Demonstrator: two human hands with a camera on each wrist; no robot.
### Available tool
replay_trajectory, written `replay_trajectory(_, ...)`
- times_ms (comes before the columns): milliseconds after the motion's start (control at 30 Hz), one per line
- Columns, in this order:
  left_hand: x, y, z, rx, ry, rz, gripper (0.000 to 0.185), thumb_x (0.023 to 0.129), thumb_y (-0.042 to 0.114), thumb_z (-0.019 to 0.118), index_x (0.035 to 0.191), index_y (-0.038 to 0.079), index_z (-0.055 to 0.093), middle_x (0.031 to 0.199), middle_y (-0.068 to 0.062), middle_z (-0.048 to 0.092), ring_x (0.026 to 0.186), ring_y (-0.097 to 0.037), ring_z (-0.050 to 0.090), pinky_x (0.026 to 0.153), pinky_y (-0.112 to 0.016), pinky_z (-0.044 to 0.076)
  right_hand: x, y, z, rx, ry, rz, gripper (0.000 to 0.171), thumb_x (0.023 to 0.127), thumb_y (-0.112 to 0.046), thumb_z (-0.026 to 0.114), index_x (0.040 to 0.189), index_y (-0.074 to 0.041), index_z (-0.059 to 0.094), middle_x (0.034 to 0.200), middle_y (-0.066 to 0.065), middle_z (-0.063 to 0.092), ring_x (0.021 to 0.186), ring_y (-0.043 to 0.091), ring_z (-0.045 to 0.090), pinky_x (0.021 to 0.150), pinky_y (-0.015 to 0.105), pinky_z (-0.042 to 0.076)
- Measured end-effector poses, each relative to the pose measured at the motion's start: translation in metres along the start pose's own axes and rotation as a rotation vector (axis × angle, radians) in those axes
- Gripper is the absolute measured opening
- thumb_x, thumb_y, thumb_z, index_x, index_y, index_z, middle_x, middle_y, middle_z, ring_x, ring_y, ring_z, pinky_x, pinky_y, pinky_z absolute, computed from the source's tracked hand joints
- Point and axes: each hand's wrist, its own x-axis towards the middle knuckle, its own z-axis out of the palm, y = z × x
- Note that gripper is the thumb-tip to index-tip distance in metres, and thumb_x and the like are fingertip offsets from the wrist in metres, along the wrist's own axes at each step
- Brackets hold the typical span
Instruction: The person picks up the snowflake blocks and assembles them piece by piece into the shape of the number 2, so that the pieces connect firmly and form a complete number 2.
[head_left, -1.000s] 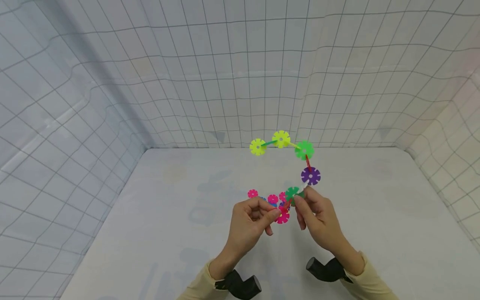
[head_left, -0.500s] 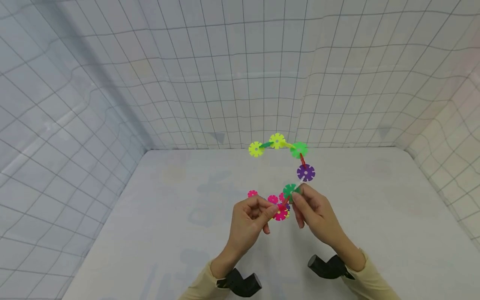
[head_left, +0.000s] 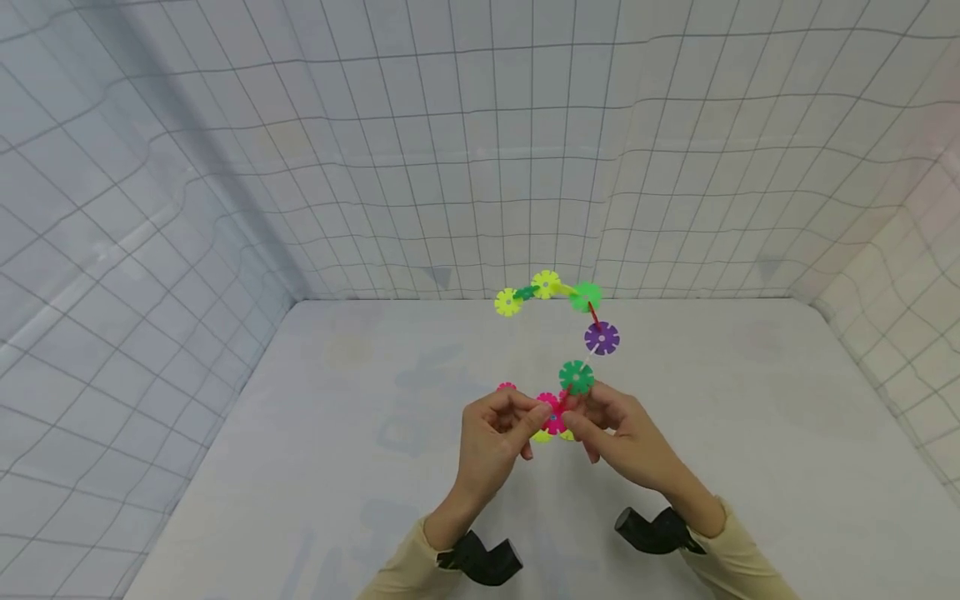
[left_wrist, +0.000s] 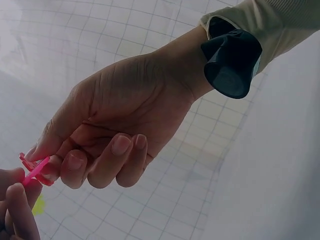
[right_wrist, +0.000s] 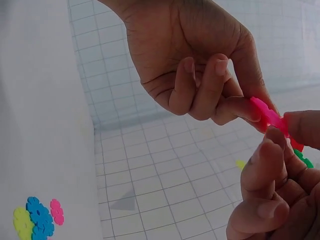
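Both hands meet at a chain of slotted plastic discs, in the head view. My left hand (head_left: 486, 437) pinches a pink disc (right_wrist: 267, 114), seen nearly edge-on in the right wrist view. My right hand (head_left: 626, 437) pinches where this disc meets a red disc (right_wrist: 296, 145); its other fingers curl loosely. From there the chain arcs up and away through a dark green disc (head_left: 577, 377), a white link, a purple disc (head_left: 602, 338), a red link, a light green disc (head_left: 587, 297) and yellow discs (head_left: 546, 284). Fingers partly hide the joint.
Loose discs lie on the white table (head_left: 360, 467) behind and below the hands, including a pink one (head_left: 507, 387), blue ones (right_wrist: 41, 220) and a yellow one (right_wrist: 22, 223). Gridded white sheeting (head_left: 420, 167) rises at the back and sides.
My right hand has slid from the dark green disc down and left to the joint beside the pink disc. The chain's upper part has swung left; my left hand has barely moved.
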Motion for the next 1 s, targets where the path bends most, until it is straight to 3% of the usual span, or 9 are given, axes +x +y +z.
replay_trajectory(167, 0.002, -0.003, -0.002, -0.012, -0.035, 0.011, 0.007, 0.086, 0.002, 0.068, 0.084, -0.005, 0.069, 0.067, -0.016, 0.061, 0.042, -0.018, 0.049, 0.043, -0.028, 0.047, 0.000, 0.000, 0.001, -0.021, -0.011, -0.001, 0.014, 0.093, 0.008, 0.051, 0.097, -0.005, 0.056, 0.066, 0.002, 0.051, 0.047, 0.016, 0.047, 0.042, 0.029, 0.043)
replay_trajectory(300, 0.006, -0.006, -0.008, 0.012, -0.113, 0.028, 0.005, 0.087, 0.000, 0.066, 0.085, -0.003, 0.069, 0.069, -0.013, 0.062, 0.044, -0.018, 0.051, 0.044, -0.030, 0.048, 0.000, 0.000, 0.000, -0.073, -0.005, -0.009, 0.013, 0.094, 0.006, 0.051, 0.095, -0.006, 0.057, 0.062, -0.002, 0.048, 0.045, 0.015, 0.046, 0.041, 0.027, 0.040)
replay_trajectory(467, 0.014, -0.011, -0.020, 0.050, -0.183, 0.003, 0.010, 0.091, 0.002, 0.062, 0.093, -0.003, 0.070, 0.069, -0.013, 0.064, 0.046, -0.020, 0.054, 0.047, -0.031, 0.049, 0.000, 0.000, -0.005, -0.123, 0.053, -0.002, 0.014, 0.094, 0.006, 0.052, 0.098, -0.006, 0.058, 0.061, -0.002, 0.049, 0.045, 0.013, 0.047, 0.040, 0.027, 0.040)
replay_trajectory(600, 0.022, -0.024, -0.030, 0.135, -0.111, -0.048, 0.014, 0.093, 0.011, 0.062, 0.095, 0.000, 0.071, 0.070, -0.010, 0.065, 0.051, -0.020, 0.058, 0.049, -0.027, 0.047, -0.001, 0.001, -0.013, -0.132, 0.124, 0.013, 0.013, 0.093, 0.007, 0.051, 0.099, -0.004, 0.057, 0.060, 0.000, 0.048, 0.045, 0.014, 0.047, 0.040, 0.029, 0.039)
replay_trajectory(767, 0.031, -0.046, -0.040, 0.414, 0.005, -0.035, 0.018, 0.092, 0.021, 0.065, 0.091, 0.005, 0.073, 0.072, -0.003, 0.068, 0.063, -0.013, 0.061, 0.049, -0.025, 0.044, 0.000, 0.000, -0.022, -0.128, 0.220, 0.022, 0.011, 0.092, 0.008, 0.052, 0.095, 0.000, 0.058, 0.057, 0.001, 0.046, 0.044, 0.014, 0.046, 0.039, 0.029, 0.038)
replay_trajectory(867, 0.033, -0.061, -0.044, 0.572, 0.025, -0.034, 0.017, 0.090, 0.022, 0.067, 0.089, 0.008, 0.074, 0.073, 0.002, 0.068, 0.069, -0.011, 0.061, 0.053, -0.026, 0.045, 0.000, -0.002, -0.025, -0.122, 0.272, 0.056, 0.008, 0.093, 0.006, 0.054, 0.094, 0.001, 0.060, 0.055, 0.001, 0.045, 0.042, 0.014, 0.045, 0.038, 0.029, 0.037)
replay_trajectory(1000, 0.034, -0.084, -0.049, 0.695, 0.049, -0.059, 0.012, 0.089, 0.022, 0.068, 0.090, 0.012, 0.075, 0.074, 0.006, 0.067, 0.072, -0.012, 0.061, 0.056, -0.026, 0.045, 0.001, -0.005, -0.025, -0.115, 0.307, 0.109, 0.006, 0.094, 0.001, 0.056, 0.092, 0.003, 0.061, 0.053, 0.001, 0.045, 0.040, 0.014, 0.043, 0.037, 0.029, 0.037)
